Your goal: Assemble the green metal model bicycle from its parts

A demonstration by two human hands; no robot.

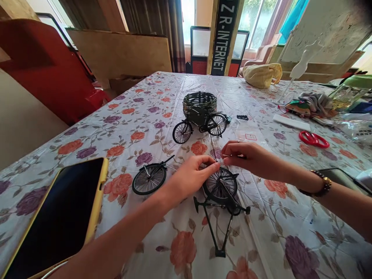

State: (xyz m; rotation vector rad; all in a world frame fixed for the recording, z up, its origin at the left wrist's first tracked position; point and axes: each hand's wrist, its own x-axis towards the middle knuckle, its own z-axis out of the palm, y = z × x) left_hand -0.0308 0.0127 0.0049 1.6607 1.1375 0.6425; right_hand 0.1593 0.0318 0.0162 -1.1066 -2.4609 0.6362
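Note:
A black miniature bicycle frame (209, 223) with its wheel (225, 186) and pedal crank lies on the flowered tablecloth in front of me. My left hand (193, 174) pinches the far edge of this wheel between thumb and fingers. Just beyond it, my right hand (244, 157) is closed in a pinch; a small dark bit shows at its fingers, too hidden to name. To the left rests a loose front wheel with its fork (149, 178). Farther back, a whole miniature bicycle (200, 126) stands upright against a dark woven basket (200, 101).
A phone in a yellow case (58, 213) lies at the left. On the right are red-handled scissors (314, 139), a white strip (291, 122), a cloth heap (312, 104) and a yellow pouch (261, 75). A small black piece (242, 117) is near the basket.

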